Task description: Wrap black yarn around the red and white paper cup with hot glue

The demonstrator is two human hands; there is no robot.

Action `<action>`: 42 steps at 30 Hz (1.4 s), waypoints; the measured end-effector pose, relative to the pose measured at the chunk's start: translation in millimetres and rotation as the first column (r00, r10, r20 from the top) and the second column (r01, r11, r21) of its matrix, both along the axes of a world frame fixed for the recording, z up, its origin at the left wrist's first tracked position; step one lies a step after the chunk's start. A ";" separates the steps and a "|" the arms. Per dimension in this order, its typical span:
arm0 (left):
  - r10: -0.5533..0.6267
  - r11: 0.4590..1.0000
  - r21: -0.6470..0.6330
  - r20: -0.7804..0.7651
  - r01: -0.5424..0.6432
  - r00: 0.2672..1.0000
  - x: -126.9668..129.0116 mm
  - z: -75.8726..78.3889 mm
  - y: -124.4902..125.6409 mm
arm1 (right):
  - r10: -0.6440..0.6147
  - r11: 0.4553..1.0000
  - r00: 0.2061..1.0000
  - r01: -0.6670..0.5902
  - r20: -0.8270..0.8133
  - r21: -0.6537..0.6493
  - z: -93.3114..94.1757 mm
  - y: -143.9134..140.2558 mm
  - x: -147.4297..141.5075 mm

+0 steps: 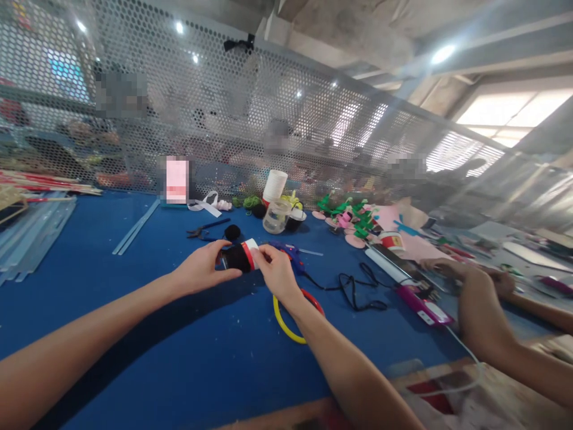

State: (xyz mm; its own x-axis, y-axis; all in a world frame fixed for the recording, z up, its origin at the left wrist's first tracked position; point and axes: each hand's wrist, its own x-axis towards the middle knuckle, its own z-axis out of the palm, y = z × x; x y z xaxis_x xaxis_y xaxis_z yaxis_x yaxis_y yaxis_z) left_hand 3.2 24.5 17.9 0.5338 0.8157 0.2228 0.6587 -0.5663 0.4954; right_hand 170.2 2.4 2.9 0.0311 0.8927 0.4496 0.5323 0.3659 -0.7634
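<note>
A small paper cup point(239, 257), mostly covered in black with a red band and a white end, lies tilted on its side between my hands above the blue table. My left hand point(208, 263) grips its dark end, thumb below and fingers above. At the white end, my right hand point(273, 266) pinches the edge. Just behind my right hand is a blue glue gun point(293, 257), partly hidden. A yellow ring point(286, 328) and a red ring lie under my right wrist. A black ball, perhaps yarn point(231, 232), and pliers point(197, 232) rest beyond the cup.
A stack of white cups point(274, 185), a clear plastic cup point(276, 218) and green plant-like pieces point(362, 218) stand toward the perforated metal screen point(179, 131). A purple-ended power strip point(423, 304) and black cord lie rightward, near a co-worker's arm point(486, 304). Pale strips point(36, 239) lie left.
</note>
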 end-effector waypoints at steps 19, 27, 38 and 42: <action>-0.179 0.869 0.369 -0.387 0.330 0.905 11.1 -11.7 -20.9 | -0.045 0.988 0.660 -0.079 -0.750 -0.129 -4.5 19.0 5.5; -0.140 0.990 -0.010 -0.045 0.140 0.989 4.7 -20.7 -0.5 | 0.082 0.954 0.416 -0.295 -0.906 -0.049 3.1 14.7 4.7; -0.045 0.677 -0.648 0.437 0.349 0.898 -3.0 8.9 1.8 | 0.177 0.984 0.978 -0.173 -0.110 0.038 9.1 -7.8 -1.5; 0.187 0.562 -0.702 0.623 0.437 0.760 1.4 0.4 1.0 | -0.056 0.968 0.995 0.076 -0.088 0.238 12.9 -11.7 -1.1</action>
